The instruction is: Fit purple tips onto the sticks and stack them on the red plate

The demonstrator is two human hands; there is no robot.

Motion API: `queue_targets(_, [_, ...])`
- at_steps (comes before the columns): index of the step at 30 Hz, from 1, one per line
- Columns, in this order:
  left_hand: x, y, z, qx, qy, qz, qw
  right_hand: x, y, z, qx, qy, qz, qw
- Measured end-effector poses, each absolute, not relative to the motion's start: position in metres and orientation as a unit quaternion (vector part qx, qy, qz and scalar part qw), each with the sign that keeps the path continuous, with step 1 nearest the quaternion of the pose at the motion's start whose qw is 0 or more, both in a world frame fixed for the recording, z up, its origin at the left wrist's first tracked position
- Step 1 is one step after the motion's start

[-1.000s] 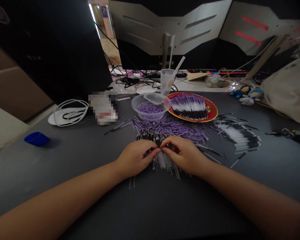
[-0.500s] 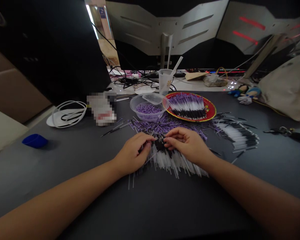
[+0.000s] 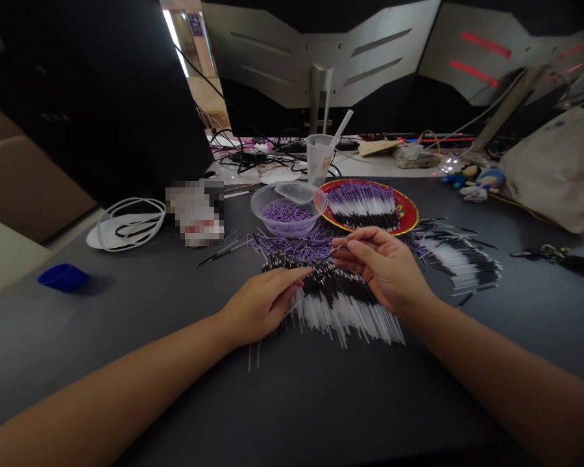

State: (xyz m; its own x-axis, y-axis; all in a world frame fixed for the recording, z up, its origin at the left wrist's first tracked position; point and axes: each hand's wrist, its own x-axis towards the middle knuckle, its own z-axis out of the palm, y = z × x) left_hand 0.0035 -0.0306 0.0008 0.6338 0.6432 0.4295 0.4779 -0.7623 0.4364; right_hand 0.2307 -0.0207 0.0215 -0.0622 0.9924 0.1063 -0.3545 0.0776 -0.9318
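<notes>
A pile of thin black-and-white sticks (image 3: 340, 301) lies on the dark desk in front of me, with loose purple pieces (image 3: 302, 246) scattered just behind it. My left hand (image 3: 263, 305) rests on the left edge of the pile, fingers curled and pinched on the sticks there. My right hand (image 3: 384, 266) is lifted a little above the pile and pinches one thin stick (image 3: 328, 255) that points left toward the purple pieces.
A clear bowl (image 3: 289, 209) of purple pieces and a red plate (image 3: 409, 211) of finished sticks stand behind the pile. More sticks (image 3: 460, 259) lie at right. A blue cap (image 3: 62, 277), a white mask (image 3: 124, 224), a plastic cup (image 3: 318, 159) and monitors sit around.
My right hand has lifted off the pile and moved back and right, holding one stick. My left hand stayed on the pile's left edge.
</notes>
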Motion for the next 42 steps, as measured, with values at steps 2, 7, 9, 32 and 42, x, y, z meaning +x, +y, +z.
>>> queue_targets(2, [0.003, -0.031, 0.000, 0.895, 0.314, 0.285, 0.141, 0.231, -0.020, 0.022, -0.356, -0.439, 0.579, 0.587])
queue_targets(7, [0.003, -0.030, -0.001, 0.895, 0.314, 0.285, 0.140, 0.232, -0.019, 0.022, -0.350, -0.436, 0.590, 0.582])
queue_targets(9, [0.003, -0.030, -0.001, 0.894, 0.314, 0.286, 0.142, 0.232, -0.019, 0.022, -0.348, -0.438, 0.594, 0.578])
queue_targets(32, [0.005, -0.035, 0.001, 0.887, 0.313, 0.317, 0.120, 0.221, -0.030, 0.017, -0.405, -0.593, 0.542, 0.436])
queue_targets(42, [0.003, -0.023, -0.001, 0.779, 0.457, 0.396, 0.165, 0.231, -0.027, 0.024, -0.431, -0.564, 0.450, 0.542])
